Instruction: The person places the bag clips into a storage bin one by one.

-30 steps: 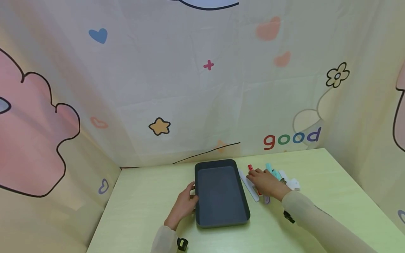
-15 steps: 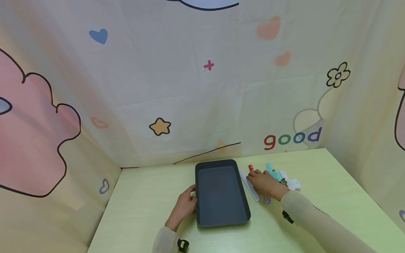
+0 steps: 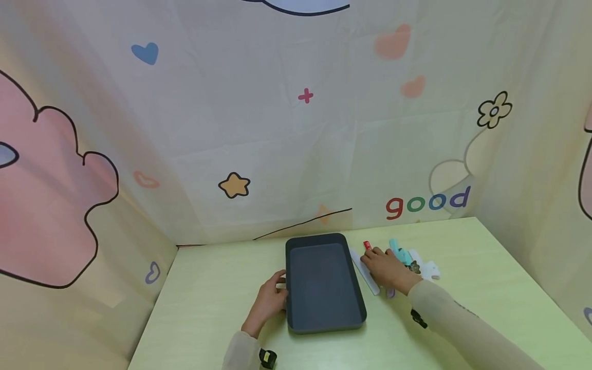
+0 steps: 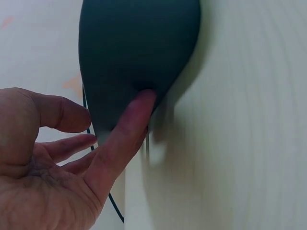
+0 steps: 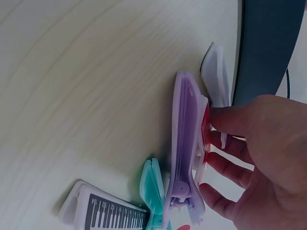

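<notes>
A dark grey tray [image 3: 324,282] lies in the middle of the pale green table [image 3: 208,298], and shows nothing inside. My left hand [image 3: 273,299] rests at its left wall, the straight thumb [image 4: 127,132] touching the tray [image 4: 139,48] and the fingers relaxed. To the tray's right, my right hand [image 3: 386,270] lies over a row of clips. Its fingertips [image 5: 225,120] curl onto a red clip [image 5: 206,127] lying against a long purple clip [image 5: 184,153]. The red clip's tip [image 3: 367,245] pokes out past the fingers.
A white clip [image 3: 365,272] lies between the tray and my right hand. A teal clip [image 3: 400,253] and a white clip printed with piano keys [image 3: 427,268] lie further right. Patterned cloth walls [image 3: 296,128] close in the table at the back and sides.
</notes>
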### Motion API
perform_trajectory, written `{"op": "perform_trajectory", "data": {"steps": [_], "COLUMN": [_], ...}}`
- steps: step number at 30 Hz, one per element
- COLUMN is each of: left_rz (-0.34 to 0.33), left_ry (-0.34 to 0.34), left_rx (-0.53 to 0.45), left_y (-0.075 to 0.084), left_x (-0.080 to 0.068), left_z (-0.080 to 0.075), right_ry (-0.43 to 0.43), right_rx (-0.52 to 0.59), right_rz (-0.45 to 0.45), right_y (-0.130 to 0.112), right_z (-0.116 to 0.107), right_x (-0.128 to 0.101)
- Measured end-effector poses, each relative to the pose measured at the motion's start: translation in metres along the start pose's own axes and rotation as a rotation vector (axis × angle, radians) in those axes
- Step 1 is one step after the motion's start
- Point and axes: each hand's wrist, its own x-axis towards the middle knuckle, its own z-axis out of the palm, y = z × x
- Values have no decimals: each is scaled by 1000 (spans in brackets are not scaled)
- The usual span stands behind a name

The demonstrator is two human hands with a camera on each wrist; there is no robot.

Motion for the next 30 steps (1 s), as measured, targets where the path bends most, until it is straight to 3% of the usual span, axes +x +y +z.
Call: {"op": "perform_trajectory", "data": {"steps": [9, 13, 21, 30], "left_rz": [-81, -99, -101, -96], "left_ry": [-35, -49, -61, -53], "left_rx": [-67, -115, -142, -119], "left_y": [0, 1, 3, 6], "left_x": [0, -1, -2, -4], "left_z": [0, 0, 1, -1], "right_ry": [63, 50, 34, 122], "right_rx": [-6, -11, 42, 56], "right_rz": [2, 18, 28, 9], "right_y": [1, 0, -3, 1], "right_z": [2, 2, -9, -23], "right_x": [-5, -5, -8, -13]}}
